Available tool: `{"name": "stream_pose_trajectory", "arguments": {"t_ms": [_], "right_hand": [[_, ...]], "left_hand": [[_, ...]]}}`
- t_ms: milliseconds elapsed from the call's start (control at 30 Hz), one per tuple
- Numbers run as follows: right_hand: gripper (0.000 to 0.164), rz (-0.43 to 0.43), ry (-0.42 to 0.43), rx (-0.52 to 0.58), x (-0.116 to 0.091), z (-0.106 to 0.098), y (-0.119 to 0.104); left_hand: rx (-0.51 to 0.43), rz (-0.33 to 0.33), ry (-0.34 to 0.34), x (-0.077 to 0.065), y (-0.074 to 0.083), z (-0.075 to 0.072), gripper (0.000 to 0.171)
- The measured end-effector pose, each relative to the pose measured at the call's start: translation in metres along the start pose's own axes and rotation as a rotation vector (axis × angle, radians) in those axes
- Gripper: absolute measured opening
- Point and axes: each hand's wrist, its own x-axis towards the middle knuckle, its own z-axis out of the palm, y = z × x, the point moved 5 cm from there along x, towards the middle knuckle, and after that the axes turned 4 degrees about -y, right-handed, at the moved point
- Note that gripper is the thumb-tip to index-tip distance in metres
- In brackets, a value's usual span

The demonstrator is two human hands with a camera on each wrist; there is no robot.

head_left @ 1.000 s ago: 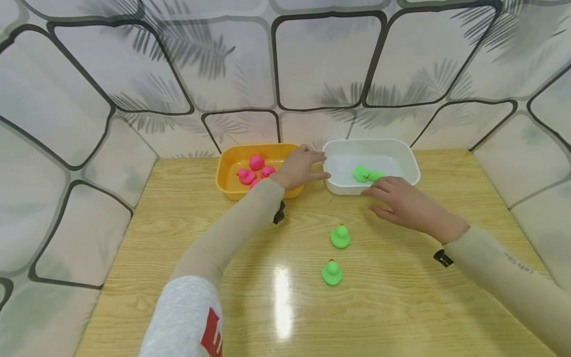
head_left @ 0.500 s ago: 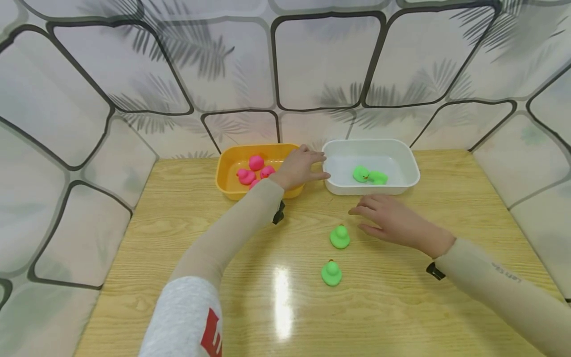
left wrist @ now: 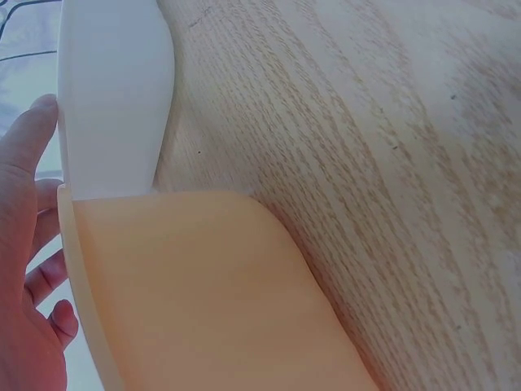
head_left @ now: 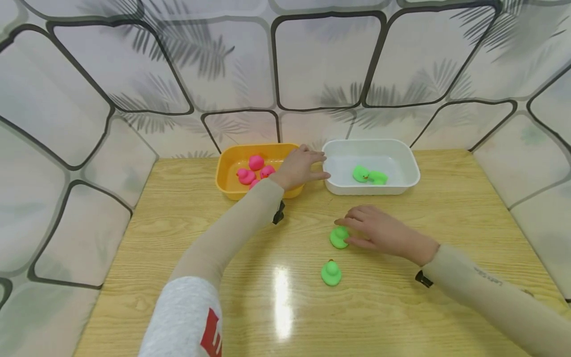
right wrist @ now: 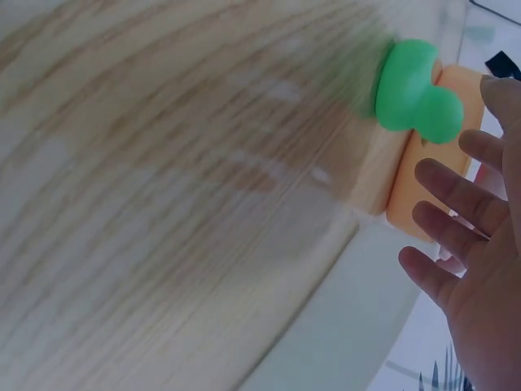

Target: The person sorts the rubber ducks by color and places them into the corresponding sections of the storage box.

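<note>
My right hand (head_left: 384,231) hovers over the table beside a green rubber duck (head_left: 338,240), its fingertips and thumb overlapping the duck's edge. In the right wrist view the fingers are spread, and that duck (right wrist: 407,85) stands just beyond them. A second green duck (head_left: 331,273) sits nearer me. My left hand (head_left: 299,166) reaches over the right end of an orange tub (head_left: 223,182), its fingertips at the left rim of a white tub (head_left: 373,190). The left wrist view shows one digit (left wrist: 34,130) against the white tub's edge.
Several pink ducks (head_left: 246,176) lie in the orange tub, partly hidden by my left hand. Two green ducks (head_left: 361,173) lie in the white tub. Both tubs stand at the back of the wooden table (head_left: 178,233), against a patterned backdrop (head_left: 327,59).
My right hand has moved from the white tub's front rim toward me and left, down to the farther green duck on the table. The left hand has stayed put.
</note>
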Motion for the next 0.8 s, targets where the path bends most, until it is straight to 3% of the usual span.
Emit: {"name": "stream_pose_trajectory", "arguments": {"t_ms": [367,800], "right_hand": [[0.039,0.026,-0.072,-0.004,0.004,0.009,-0.004],[0.036,0.052,-0.119,0.018,0.006,0.014,-0.001]], "left_hand": [[0.028,0.005,-0.001,0.000,0.000,0.000,0.064],[-0.013,0.014,0.010,-0.001,0.000,-0.001,0.062]]}}
